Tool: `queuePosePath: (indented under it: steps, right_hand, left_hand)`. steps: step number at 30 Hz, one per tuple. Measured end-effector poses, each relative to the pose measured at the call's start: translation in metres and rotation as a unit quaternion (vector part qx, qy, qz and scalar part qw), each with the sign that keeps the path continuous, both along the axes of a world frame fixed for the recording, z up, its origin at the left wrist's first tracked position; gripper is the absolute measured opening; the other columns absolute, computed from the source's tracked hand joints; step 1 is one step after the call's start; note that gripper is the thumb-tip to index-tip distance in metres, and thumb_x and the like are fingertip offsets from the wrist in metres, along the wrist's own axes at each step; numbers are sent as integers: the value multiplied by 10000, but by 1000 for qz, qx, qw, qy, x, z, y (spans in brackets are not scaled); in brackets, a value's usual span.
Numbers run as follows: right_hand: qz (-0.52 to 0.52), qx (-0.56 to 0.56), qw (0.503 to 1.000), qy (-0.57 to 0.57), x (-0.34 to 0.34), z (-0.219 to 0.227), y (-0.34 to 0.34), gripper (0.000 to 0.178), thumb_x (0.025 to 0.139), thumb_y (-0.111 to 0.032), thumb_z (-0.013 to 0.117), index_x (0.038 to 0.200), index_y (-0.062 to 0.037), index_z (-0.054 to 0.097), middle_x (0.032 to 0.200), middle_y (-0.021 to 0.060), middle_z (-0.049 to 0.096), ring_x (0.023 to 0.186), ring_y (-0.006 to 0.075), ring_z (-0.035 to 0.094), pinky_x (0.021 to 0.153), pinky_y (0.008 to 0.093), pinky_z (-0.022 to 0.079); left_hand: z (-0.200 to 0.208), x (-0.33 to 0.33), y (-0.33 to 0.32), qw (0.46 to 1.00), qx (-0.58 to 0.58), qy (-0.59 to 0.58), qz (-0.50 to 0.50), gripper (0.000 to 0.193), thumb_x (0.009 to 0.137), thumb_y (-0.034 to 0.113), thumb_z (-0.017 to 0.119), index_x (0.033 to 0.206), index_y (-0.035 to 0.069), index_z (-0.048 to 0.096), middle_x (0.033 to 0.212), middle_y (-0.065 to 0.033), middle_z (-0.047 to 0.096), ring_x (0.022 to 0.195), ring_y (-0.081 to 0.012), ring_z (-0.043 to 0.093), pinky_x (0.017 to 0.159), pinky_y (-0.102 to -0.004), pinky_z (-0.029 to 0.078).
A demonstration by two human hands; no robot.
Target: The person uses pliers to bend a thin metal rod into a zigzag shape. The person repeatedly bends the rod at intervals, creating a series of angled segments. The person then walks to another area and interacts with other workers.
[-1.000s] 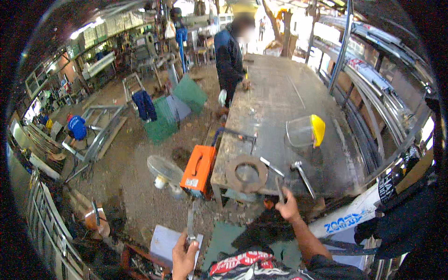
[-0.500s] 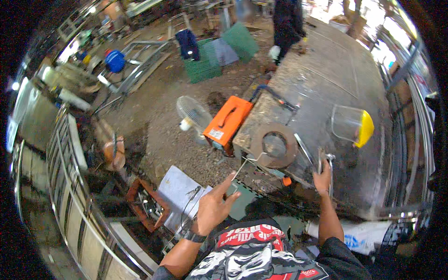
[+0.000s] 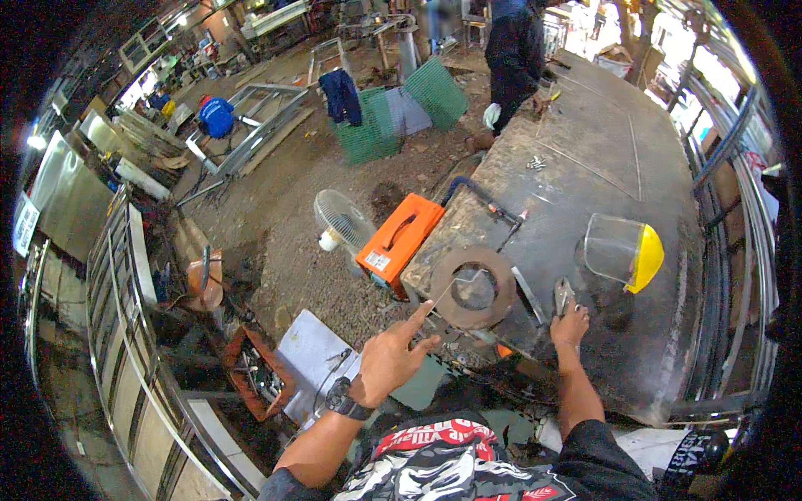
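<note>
My left hand [image 3: 394, 361] is closed on a thin bent metal rod [image 3: 457, 285], its index finger stretched along it. The rod's crooked end lies over the opening of a thick brown metal ring [image 3: 445, 311] at the near left corner of the table. My right hand [image 3: 570, 327] is wrapped round metal pliers [image 3: 564, 292], low over the tabletop, jaws pointing away from me. The pliers' handles are mostly hidden in the hand. Between the ring and the pliers lies a flat metal strip [image 3: 527, 294].
A yellow face shield [image 3: 645, 259] with a clear visor lies right on the table [image 3: 585, 184]. Left of the table stand an orange machine [image 3: 403, 238] and a fan [image 3: 342, 219]. Another person [image 3: 511, 63] stands at the far end. Railings [image 3: 134, 351] line the left.
The rod's bent end has shifted from the ring's near edge to over its opening. My right hand with the pliers has moved slightly left and nearer; the whole view has shifted a little.
</note>
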State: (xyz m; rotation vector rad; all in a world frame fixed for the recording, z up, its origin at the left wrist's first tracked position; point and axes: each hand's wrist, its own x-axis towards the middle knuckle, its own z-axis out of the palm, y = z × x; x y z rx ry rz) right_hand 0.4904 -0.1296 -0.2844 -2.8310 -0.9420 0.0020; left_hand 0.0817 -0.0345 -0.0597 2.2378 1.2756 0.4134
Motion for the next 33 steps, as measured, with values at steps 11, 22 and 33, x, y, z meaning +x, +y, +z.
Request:
queuePosePath:
  steps: [11, 22, 33]
  right_hand:
    - [292, 346, 696, 557, -277, 88, 11, 480, 1017, -172, 639, 1441, -22, 472, 1364, 170, 570, 1346, 233, 514, 1069, 372, 474]
    - [60, 539, 812, 216, -112, 103, 82, 244, 1025, -172, 603, 1206, -19, 661, 1076, 149, 704, 987, 249, 670, 888, 369, 525]
    - [-136, 215, 962, 98, 7, -49, 118, 354, 920, -162, 654, 1248, -36, 612, 1137, 231, 683, 1076, 430, 662, 914, 517, 520]
  left_hand:
    - [61, 159, 69, 974, 50, -210, -72, 678, 926, 376, 760, 1507, 119, 523, 648, -127, 620, 581, -286, 613, 579, -416, 491]
    - [103, 156, 130, 912, -141, -325, -208, 901, 960, 340, 744, 1634, 36, 229, 1517, -238, 505, 1443, -316, 458, 1164, -428, 399]
    - [-310, -360, -33, 976, -156, 34, 148, 390, 1005, 340, 608, 1212, 18, 682, 982, -192, 710, 928, -358, 656, 881, -444, 520]
